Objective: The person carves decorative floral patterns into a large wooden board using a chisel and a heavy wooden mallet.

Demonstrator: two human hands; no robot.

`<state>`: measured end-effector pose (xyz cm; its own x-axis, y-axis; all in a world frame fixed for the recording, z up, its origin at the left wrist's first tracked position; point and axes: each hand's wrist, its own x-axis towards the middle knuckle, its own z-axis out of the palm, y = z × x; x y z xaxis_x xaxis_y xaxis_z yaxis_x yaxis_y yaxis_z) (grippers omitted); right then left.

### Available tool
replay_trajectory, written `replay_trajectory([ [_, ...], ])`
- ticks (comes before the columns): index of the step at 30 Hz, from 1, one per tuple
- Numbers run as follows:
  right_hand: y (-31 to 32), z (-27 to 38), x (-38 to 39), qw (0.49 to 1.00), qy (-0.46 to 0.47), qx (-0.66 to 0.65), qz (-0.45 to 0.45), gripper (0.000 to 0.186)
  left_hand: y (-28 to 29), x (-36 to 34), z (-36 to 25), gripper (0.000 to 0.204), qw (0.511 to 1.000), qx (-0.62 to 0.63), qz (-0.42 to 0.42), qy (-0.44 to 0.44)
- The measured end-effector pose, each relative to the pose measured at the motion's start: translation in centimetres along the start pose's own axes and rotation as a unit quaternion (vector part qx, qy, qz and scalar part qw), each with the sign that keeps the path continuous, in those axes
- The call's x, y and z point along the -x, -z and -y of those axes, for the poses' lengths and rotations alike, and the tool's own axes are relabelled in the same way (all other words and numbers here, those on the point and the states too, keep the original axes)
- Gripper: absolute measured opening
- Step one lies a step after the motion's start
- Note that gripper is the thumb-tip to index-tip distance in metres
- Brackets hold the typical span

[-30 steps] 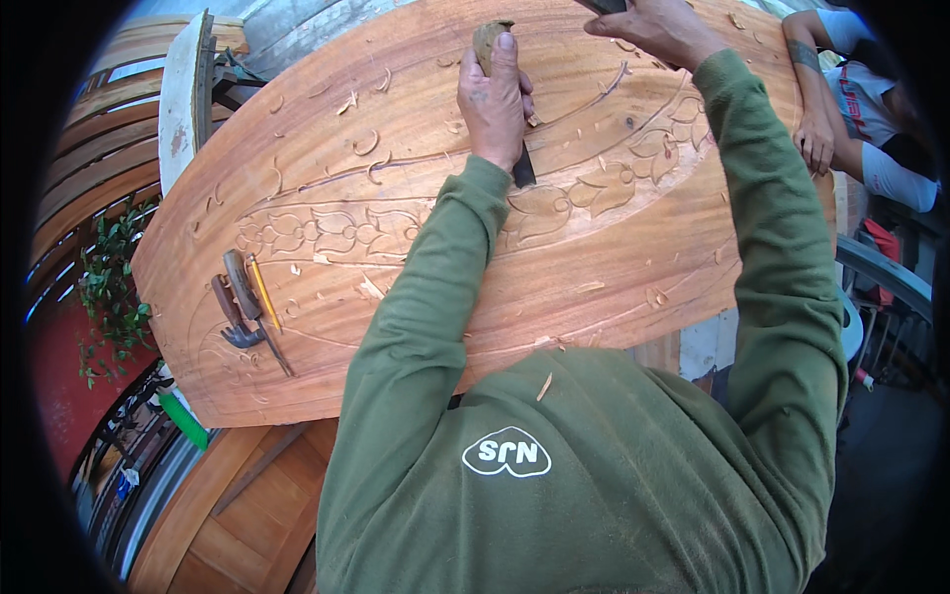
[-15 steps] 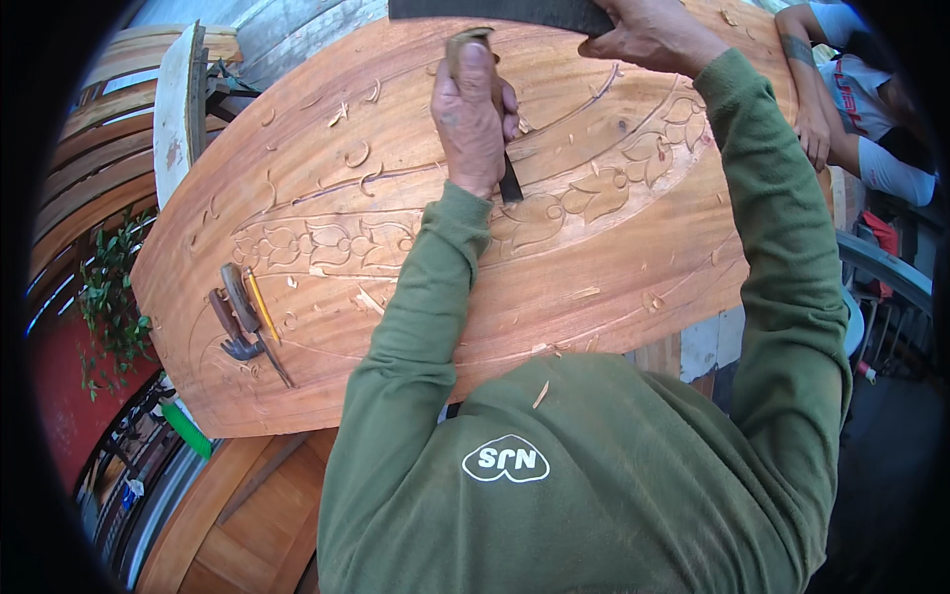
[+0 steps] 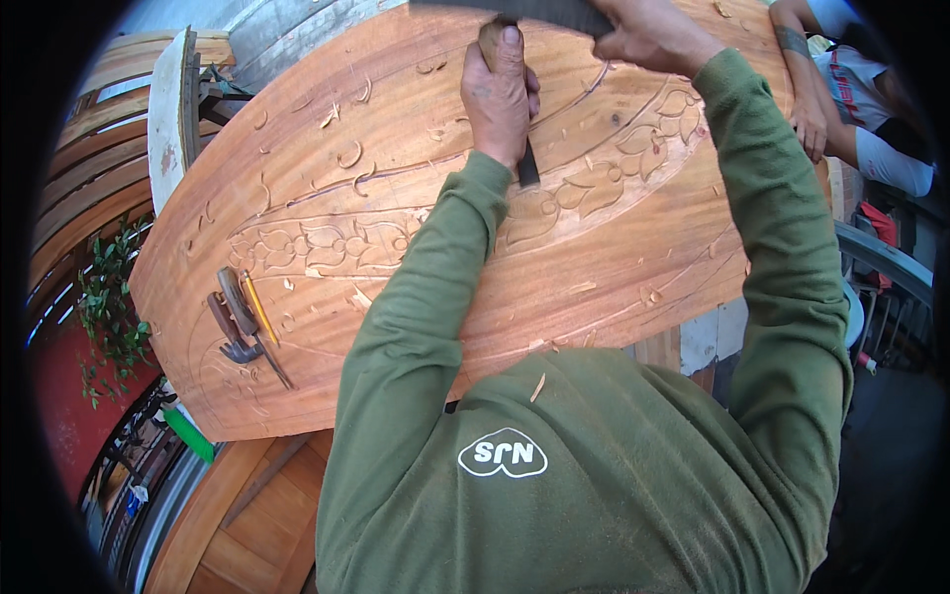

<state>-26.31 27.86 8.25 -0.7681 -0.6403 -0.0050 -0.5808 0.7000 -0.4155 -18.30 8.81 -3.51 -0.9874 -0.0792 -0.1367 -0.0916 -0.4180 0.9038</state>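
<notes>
My left hand (image 3: 495, 104) is wrapped round the worn handle (image 3: 491, 40) of an upright chisel, its dark blade (image 3: 526, 170) meeting a large wooden panel (image 3: 614, 282) carved with a leafy band (image 3: 317, 243). My right hand (image 3: 653, 40) grips a long, dark, blurred bar (image 3: 534, 12) over the handle's top; whether they touch I cannot tell. Curled shavings (image 3: 349, 155) lie on the panel. At its left lie a claw hammer (image 3: 237, 346), another wooden-handled tool (image 3: 234, 297) and a yellow pencil (image 3: 259, 307).
Another person's arm (image 3: 800, 94) rests at the panel's right edge. A white-painted board (image 3: 168, 119), slatted wood (image 3: 89, 139) and a leafy plant (image 3: 109, 297) are at the left. A wooden panelled door (image 3: 247, 525) lies below, a metal rail (image 3: 881, 252) at right.
My right hand has brought the dark bar into view over the chisel. My left hand and chisel shifted down and left half a second ago, then back up and right.
</notes>
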Motion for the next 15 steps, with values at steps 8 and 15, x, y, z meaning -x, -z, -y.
replay_trajectory([
  [8,1.2,0.6,0.4,0.974,-0.180,-0.099,-0.098,0.085,-0.8,0.9,-1.1,0.052,0.999,-0.023,0.004,-0.027],
  [15,0.2,2.1,2.4,0.965,-0.084,-0.160,-0.189,0.083,-0.4,1.7,-3.5,0.049,0.999,0.018,0.026,-0.032],
])
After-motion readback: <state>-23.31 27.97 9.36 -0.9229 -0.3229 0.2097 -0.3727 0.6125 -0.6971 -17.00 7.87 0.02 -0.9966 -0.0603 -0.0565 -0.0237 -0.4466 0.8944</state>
